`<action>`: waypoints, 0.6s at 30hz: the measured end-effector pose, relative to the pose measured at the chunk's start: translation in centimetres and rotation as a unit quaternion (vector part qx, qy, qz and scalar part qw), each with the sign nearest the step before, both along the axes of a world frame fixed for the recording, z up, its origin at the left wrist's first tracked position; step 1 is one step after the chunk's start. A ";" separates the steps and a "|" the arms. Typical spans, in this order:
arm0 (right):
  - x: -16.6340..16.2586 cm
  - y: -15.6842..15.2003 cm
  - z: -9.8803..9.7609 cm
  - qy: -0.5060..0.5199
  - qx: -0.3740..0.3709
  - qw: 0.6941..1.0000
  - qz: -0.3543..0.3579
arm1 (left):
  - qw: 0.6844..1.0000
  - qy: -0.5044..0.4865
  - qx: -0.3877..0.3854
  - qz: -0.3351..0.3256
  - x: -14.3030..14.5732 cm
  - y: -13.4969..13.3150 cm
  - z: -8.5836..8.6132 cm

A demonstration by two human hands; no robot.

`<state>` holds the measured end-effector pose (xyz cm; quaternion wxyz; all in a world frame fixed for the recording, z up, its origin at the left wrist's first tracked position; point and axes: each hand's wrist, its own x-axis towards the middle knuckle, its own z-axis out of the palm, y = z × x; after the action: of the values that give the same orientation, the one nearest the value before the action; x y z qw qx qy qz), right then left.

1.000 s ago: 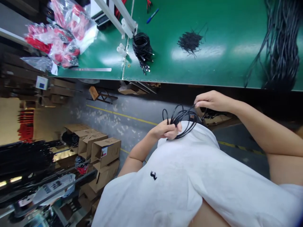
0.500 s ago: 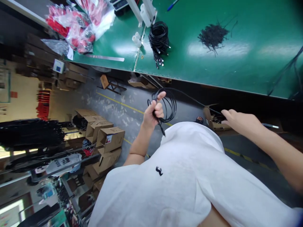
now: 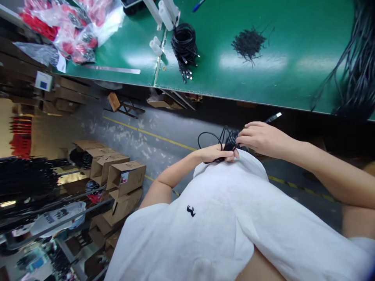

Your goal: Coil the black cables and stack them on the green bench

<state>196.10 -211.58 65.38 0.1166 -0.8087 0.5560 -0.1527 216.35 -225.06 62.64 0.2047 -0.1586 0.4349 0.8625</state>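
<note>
- My left hand (image 3: pixel 218 153) is curled shut around a loose coil of thin black cable (image 3: pixel 224 140), pressing the bundle against the front of my white shirt (image 3: pixel 234 218).
- My right hand (image 3: pixel 259 138) sits just beside it, fingers bent and pinched onto the same black cable where the loops gather; the two hands nearly touch.
- One loop of the coil sticks out to the left of my left hand, over the grey floor (image 3: pixel 164 128).
- A short silver-tipped end (image 3: pixel 273 117) shows just above my right hand; I cannot tell whether it belongs to the held cable.
- Farther out, the green worktop (image 3: pixel 293 78) runs across the top of my view, well apart from both hands.
- On it lies a tied bundle of black cables with metal plugs (image 3: pixel 184 47), near a white frame post (image 3: pixel 164 13).
- A small heap of short black ties (image 3: pixel 248 42) lies to the right of that bundle.
- A thick mass of long black cables (image 3: pixel 359 70) hangs over the worktop's right end.
- Clear bags of red parts (image 3: pixel 73 27) are piled on the left end.
- Brown cardboard boxes (image 3: pixel 123 181) stand on the floor to my left.
</note>
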 end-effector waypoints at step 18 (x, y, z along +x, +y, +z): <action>3.0 -4.0 -1.0 -0.409 0.221 0.871 -0.160 | 0.994 -0.074 -0.069 0.046 0.4 -3.1 4.5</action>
<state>199.13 -215.60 64.34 0.4831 -0.5268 0.5996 -0.3601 216.70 -228.17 67.11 0.1851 -0.2552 0.4696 0.8247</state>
